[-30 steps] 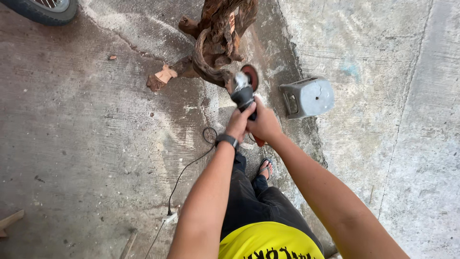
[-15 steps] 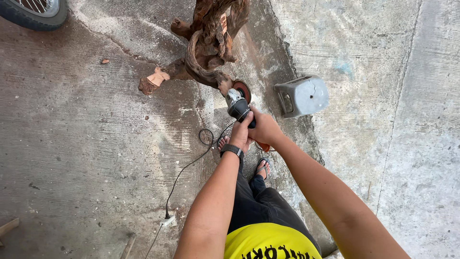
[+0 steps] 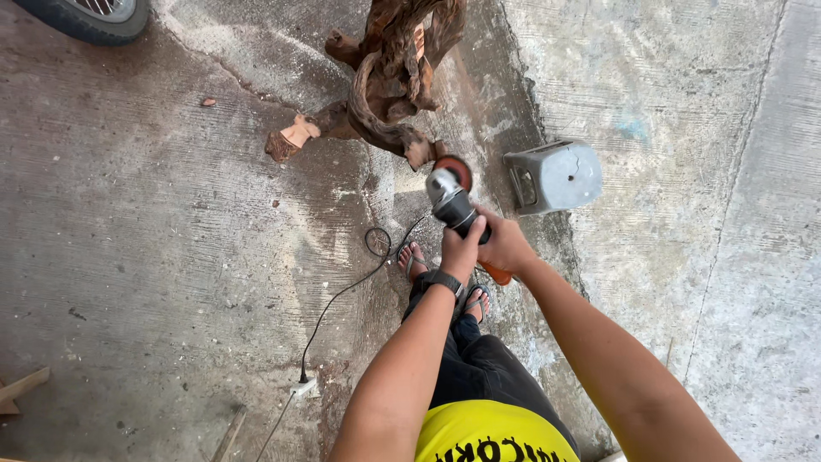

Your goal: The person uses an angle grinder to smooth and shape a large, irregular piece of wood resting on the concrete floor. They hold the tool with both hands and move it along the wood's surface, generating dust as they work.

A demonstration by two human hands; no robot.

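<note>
Dusty concrete floor (image 3: pixel 154 248), silver-headed angle grinder (image 3: pixel 451 201), reddish disc, gnarled root (image 3: pixel 393 77)

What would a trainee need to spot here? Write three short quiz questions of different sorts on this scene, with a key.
1. True or false: both the left hand and the right hand grip the grey and black angle grinder.
2. What does the grinder's reddish disc point toward? A) the grey plastic stool B) the gnarled brown wood root C) the black tyre
3. Fill in: the thin black power cord runs over the concrete floor to a white ____.

Key: 1 true; 2 B; 3 plug connector.
</note>
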